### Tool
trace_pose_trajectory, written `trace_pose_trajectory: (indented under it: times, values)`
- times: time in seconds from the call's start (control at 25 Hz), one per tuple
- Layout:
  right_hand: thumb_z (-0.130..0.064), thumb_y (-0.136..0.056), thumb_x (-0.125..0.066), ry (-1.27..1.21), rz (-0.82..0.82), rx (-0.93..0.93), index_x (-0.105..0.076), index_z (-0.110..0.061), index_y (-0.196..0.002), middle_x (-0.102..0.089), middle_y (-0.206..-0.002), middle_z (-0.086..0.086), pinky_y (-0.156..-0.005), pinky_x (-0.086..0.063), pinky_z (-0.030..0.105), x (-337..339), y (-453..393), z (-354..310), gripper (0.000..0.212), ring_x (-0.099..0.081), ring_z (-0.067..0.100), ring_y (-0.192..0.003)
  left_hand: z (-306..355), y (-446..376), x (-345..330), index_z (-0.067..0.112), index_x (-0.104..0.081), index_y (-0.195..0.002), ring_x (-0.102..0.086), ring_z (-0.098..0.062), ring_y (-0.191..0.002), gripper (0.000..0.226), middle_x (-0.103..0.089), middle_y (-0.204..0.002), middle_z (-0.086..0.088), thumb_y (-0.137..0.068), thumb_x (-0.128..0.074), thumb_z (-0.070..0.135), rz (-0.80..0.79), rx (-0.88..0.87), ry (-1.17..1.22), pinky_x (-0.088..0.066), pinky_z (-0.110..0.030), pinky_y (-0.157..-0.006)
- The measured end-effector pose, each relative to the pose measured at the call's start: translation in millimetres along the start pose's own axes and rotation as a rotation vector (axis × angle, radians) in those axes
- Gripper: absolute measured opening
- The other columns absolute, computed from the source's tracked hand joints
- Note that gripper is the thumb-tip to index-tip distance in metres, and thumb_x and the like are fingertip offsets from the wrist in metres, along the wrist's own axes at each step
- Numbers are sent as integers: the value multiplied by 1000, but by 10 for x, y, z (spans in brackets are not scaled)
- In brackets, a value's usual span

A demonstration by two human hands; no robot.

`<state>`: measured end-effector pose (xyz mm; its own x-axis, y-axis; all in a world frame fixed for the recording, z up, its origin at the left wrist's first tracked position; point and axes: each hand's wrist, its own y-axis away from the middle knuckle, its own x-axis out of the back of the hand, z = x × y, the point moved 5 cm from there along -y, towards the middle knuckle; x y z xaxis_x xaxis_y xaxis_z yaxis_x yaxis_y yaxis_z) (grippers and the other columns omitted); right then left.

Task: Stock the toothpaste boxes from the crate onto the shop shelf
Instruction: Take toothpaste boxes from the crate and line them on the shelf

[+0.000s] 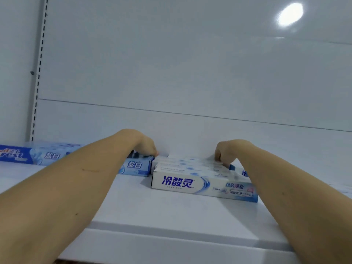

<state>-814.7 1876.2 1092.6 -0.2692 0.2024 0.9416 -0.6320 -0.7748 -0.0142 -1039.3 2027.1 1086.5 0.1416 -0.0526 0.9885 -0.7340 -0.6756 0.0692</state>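
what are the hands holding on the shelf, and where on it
Both hands grip the row of white toothpaste boxes by its far ends: left hand at the left end, right hand at the right end.

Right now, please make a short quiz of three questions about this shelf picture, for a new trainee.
1. True or false: both hands are at the white toothpaste boxes on the shelf.
2. Which box lies directly to the left of the white boxes? A. a red box B. a blue box marked 盐白 C. a green box
3. Fill in: the white boxes stand in a row running from the front one toward the ___ of the shelf.

Key
1. True: the left hand is at their left end, the right hand at their right end, fingers curled down onto them.
2. B, the blue box.
3. back
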Motion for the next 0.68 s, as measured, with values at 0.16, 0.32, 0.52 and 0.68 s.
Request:
trace_pose_trajectory:
  times: [0.16,0.32,0.52,0.68]
  values:
    - [10,-76,-55,-120,122,60,-68,-13,-92,-60,-92,6,-69,-49,33,-36,-4,-79,32,-56,26,-82,-52,60,-114,17,-52,-139,-50,-28,-127,64,-49,-145,-7,-99,-25,60,-3,98,158,-35,-43,-110]
    - [9,-84,-42,-406,170,97,-63,-21,-112,-61,-121,8,-82,-58,36,-51,86,-38,46,-64,28,-100,-93,108,-128,12,-37,-149,-42,-29,-135,72,-38,-153,-10,-100,-20,62,-2,160,299,-30,-42,-113]
    - [3,-96,-39,-1047,187,-35,-48,7,-135,-54,-133,26,-70,-53,34,10,210,25,40,-57,29,-90,-59,157,-139,16,-30,-152,-32,-28,-142,76,-29,-158,-9,-97,-14,66,11,159,428,-22,-42,-116]
    - [-23,-102,-35,-1056,-7,-171,-39,4,-142,-60,-110,18,-67,-48,31,-88,261,-98,49,-59,26,-75,-82,165,-186,27,-24,-155,-29,-28,-144,97,-26,-160,-6,-79,-11,87,-46,188,454,-20,-46,-117]
